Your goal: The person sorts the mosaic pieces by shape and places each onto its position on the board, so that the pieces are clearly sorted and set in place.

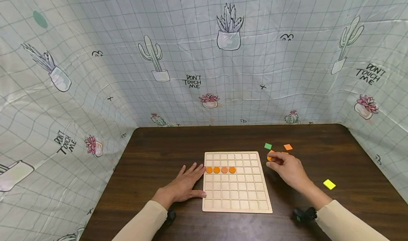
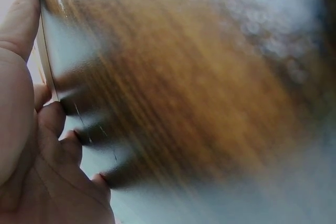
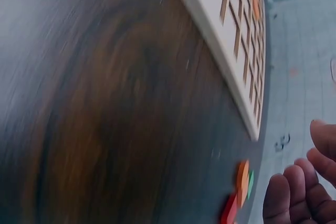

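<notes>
A square-gridded wooden board [image 1: 237,208] lies flat, with four orange discs [image 1: 216,170] in a row from its left edge. My left hand [image 1: 183,186] rests beside it, fingers spread; the fingertips and thumb touch the left edge. In the left wrist view the left thumb [image 2: 22,22] lies along that edge. My right hand [image 1: 290,169] is over loose pieces right of the board, thumb and fingers bent. An orange disc [image 1: 269,158] shows between its fingertips in the head view. In the right wrist view the gap between the right hand's [image 3: 310,187] thumb and fingers looks bare.
Near the right hand are a green square [image 1: 268,146] and an orange square [image 1: 288,147], with other orange pieces partly hidden. A yellow tile [image 1: 329,184] lies farther right. A red piece [image 3: 229,209] shows low in the right wrist view. A patterned curtain [image 1: 191,56] surrounds the dark table [image 1: 159,145].
</notes>
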Demonstrator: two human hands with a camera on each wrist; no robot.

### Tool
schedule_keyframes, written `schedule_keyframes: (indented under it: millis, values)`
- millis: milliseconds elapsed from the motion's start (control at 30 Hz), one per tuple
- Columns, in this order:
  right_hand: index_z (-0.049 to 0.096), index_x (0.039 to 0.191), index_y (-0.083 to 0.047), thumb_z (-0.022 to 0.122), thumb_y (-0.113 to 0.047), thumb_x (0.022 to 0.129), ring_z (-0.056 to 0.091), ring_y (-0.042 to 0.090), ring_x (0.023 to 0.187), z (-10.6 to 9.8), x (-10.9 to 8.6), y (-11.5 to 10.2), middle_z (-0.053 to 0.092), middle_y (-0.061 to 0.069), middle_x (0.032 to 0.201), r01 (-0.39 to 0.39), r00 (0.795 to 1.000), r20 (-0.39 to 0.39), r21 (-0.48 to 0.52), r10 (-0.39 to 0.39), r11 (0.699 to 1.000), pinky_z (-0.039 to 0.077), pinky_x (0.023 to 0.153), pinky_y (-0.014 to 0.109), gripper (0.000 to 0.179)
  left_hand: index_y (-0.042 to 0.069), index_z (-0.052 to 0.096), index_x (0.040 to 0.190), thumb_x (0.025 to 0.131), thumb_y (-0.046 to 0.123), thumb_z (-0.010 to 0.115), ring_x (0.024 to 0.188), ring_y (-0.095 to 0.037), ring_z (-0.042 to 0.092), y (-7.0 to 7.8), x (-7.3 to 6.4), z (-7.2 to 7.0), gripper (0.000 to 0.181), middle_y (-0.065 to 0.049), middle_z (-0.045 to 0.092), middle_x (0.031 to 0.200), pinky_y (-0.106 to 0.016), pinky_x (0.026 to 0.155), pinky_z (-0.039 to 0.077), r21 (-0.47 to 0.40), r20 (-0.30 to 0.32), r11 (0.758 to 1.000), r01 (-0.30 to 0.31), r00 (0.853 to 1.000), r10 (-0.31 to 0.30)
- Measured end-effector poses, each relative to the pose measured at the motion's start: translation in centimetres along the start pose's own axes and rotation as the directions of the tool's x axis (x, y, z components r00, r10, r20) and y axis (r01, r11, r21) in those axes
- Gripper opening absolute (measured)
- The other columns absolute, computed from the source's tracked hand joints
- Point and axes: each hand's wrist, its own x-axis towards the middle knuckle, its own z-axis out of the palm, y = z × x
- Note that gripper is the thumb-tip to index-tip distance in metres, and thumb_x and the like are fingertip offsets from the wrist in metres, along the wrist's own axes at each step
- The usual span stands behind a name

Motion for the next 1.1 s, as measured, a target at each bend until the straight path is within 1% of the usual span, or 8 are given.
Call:
schedule_keyframes:
  millis: [200,300,467,533,633,767,933,1100]
  values:
    - [0.073,0.127,0.001,0.077,-0.021,0.099,0.064,0.02,0.086,-1.8,-0.3,1.9,0.075,0.012,0.104,0.005,0.999,-0.034,-0.08,-0.007,0.997,0.048,0.066,0.03,0.036,0.016,0.023,0.17,0.097,0.059,0.066,0.166,-0.028,0.009,0.0,0.0,0.0,0.095,-0.002,0.018,0.177,-0.059,0.133,0.002,-0.001,0.009,1.0,0.005,1.0,-0.005]
    - [0.073,0.129,0.0,0.077,-0.021,0.098,0.067,0.023,0.089,-2.4,-0.5,2.8,0.076,0.014,0.108,-0.007,0.999,-0.049,-0.113,0.002,0.994,0.049,0.068,0.031,0.037,0.016,0.023,0.17,0.097,0.059,0.066,0.166,-0.028,0.008,0.0,0.0,-0.1,0.095,-0.002,0.018,0.177,-0.059,0.133,0.001,-0.004,0.011,1.0,0.005,1.0,-0.004]
    - [0.072,0.128,0.002,0.078,-0.024,0.096,0.069,0.028,0.09,-3.4,-0.7,4.0,0.075,0.017,0.108,-0.019,0.998,-0.055,-0.174,0.009,0.985,0.049,0.069,0.035,0.041,0.016,0.023,0.17,0.097,0.059,0.066,0.166,-0.028,0.009,0.1,0.0,-0.1,0.095,-0.002,0.018,0.177,-0.059,0.133,0.002,-0.003,0.008,1.0,0.001,1.0,-0.001]
    - [0.071,0.128,0.003,0.079,-0.026,0.096,0.069,0.032,0.091,-3.8,-0.8,4.4,0.074,0.018,0.109,-0.024,0.999,-0.047,-0.192,0.016,0.981,0.051,0.07,0.038,0.043,0.016,0.023,0.17,0.097,0.059,0.066,0.166,-0.028,0.009,0.1,-0.1,-0.1,0.095,-0.002,0.018,0.177,-0.059,0.133,0.002,-0.003,0.007,1.0,0.0,1.0,0.0]
    - [0.07,0.13,0.004,0.078,-0.028,0.096,0.07,0.038,0.098,-4.2,-0.9,5.0,0.074,0.022,0.114,-0.026,0.999,-0.034,-0.217,0.019,0.976,0.055,0.074,0.048,0.047,0.016,0.023,0.17,0.097,0.058,0.066,0.166,-0.028,0.009,0.1,0.0,-0.1,0.095,-0.002,0.018,0.177,-0.059,0.133,0.002,-0.004,0.008,1.0,0.001,1.0,-0.001]
    - [0.067,0.132,0.005,0.076,-0.03,0.097,0.068,0.045,0.104,-4.6,-1.0,5.8,0.072,0.028,0.12,-0.014,1.0,-0.012,-0.258,0.011,0.966,0.055,0.077,0.058,0.051,0.016,0.023,0.17,0.098,0.058,0.066,0.166,-0.028,0.008,0.1,0.0,-0.1,0.095,-0.003,0.018,0.177,-0.059,0.133,0.002,-0.005,0.01,1.0,0.0,1.0,0.0]
    - [0.066,0.132,0.008,0.079,-0.035,0.096,0.065,0.048,0.104,-4.8,-1.1,6.5,0.069,0.031,0.124,-0.004,1.0,0.018,-0.295,0.009,0.955,0.054,0.079,0.062,0.058,0.016,0.023,0.17,0.097,0.059,0.066,0.166,-0.028,0.009,0.0,0.0,0.0,0.095,-0.002,0.018,0.177,-0.059,0.133,0.001,-0.004,0.009,1.0,-0.001,1.0,0.001]
    - [0.064,0.134,0.01,0.08,-0.04,0.094,0.063,0.052,0.107,-4.9,-1.0,6.8,0.067,0.035,0.122,-0.026,0.998,0.048,-0.306,0.042,0.952,0.053,0.082,0.065,0.066,0.016,0.023,0.17,0.097,0.059,0.067,0.166,-0.028,0.008,-0.1,-0.1,0.0,0.095,-0.002,0.019,0.177,-0.059,0.133,0.001,-0.01,0.007,1.0,-0.002,1.0,0.002]
